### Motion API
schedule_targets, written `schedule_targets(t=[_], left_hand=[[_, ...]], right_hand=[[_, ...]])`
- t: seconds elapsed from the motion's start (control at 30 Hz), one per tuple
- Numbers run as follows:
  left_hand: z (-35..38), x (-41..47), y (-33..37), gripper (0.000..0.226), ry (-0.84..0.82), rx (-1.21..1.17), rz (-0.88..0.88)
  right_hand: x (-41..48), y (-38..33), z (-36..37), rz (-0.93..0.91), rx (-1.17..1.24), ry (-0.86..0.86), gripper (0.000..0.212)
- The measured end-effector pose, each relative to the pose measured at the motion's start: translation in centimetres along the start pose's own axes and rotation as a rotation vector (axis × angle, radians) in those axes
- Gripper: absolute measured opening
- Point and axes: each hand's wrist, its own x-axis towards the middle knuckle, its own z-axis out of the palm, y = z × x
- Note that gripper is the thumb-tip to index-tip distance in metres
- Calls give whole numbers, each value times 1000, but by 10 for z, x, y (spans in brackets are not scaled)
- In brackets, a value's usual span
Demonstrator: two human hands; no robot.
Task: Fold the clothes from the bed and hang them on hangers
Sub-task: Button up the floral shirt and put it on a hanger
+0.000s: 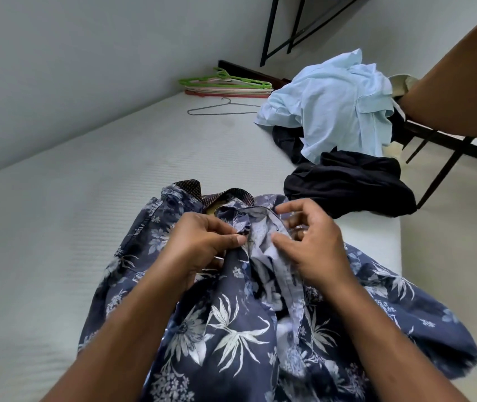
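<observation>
Both hands grip the floral shirt (231, 329) just below its collar (231, 195). The left hand (202, 242) pinches one front edge between thumb and forefinger, and the right hand (309, 242) holds the other, paler edge strip with curled fingers and the thumb on the cloth. The shirt lies front-up on the near end of the mattress (72, 213), with the collar pointing away from the person.

I think the two edges can be joined crooked, because the cloth between the hands is bunched and twisted; then the fold will be uneven. The thin pinch may also slip. The shirt's right side lies at the mattress edge and could slide off if it is pulled.

The mattress is bare and white with a fine ribbed texture. A black garment (347, 181) and a light blue shirt (333, 105) lie heaped near its right edge. Plastic hangers (225, 81) and a wire hanger (222, 108) lie at the far end, by the grey wall (86, 53). A brown chair (449, 91) stands beside the bed.
</observation>
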Motion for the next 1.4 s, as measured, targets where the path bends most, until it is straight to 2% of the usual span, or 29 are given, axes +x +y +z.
schedule_targets(t=[0.1, 0.2, 0.27, 0.43, 0.53, 0.63, 0.73, 0.83, 1.07, 1.23, 1.27, 1.4], left_hand=[[2, -1, -1, 14, -44, 18, -16], [7, -4, 2, 14, -93, -31, -12], [9, -5, 4, 10, -115, -95, 4], [7, -7, 8, 6, -96, -71, 51], [6, -3, 4, 10, -13, 8, 87], [6, -1, 1, 12, 20, 37, 108], [7, -1, 1, 13, 22, 56, 134], [8, -2, 0, 16, 23, 70, 164], [8, -2, 2, 17, -45, 14, 182], [6, 1, 1, 14, -45, 8, 164], [7, 1, 1, 13, -55, 10, 163], [9, -2, 5, 13, -97, -30, 180]], right_hand=[[2, 10, -9, 106, 74, 52, 26], [2, 13, -15, 252, 413, 30, 19], [1, 8, -22, 298, 497, -12, 21], [0, 0, -40, 336, 454, -90, 13], [-2, 0, -51, 388, 360, -290, 31], [-8, -9, -54, 453, 415, -412, 29], [-9, -16, -49, 454, 522, -399, 7], [-8, -19, -38, 428, 559, -392, 9], [-14, -20, -7, 225, 254, -370, 11], [-21, -29, -3, 234, 157, -529, 13], [-22, -29, -1, 235, 169, -492, 15], [-19, -26, 8, 234, 320, -162, 14]])
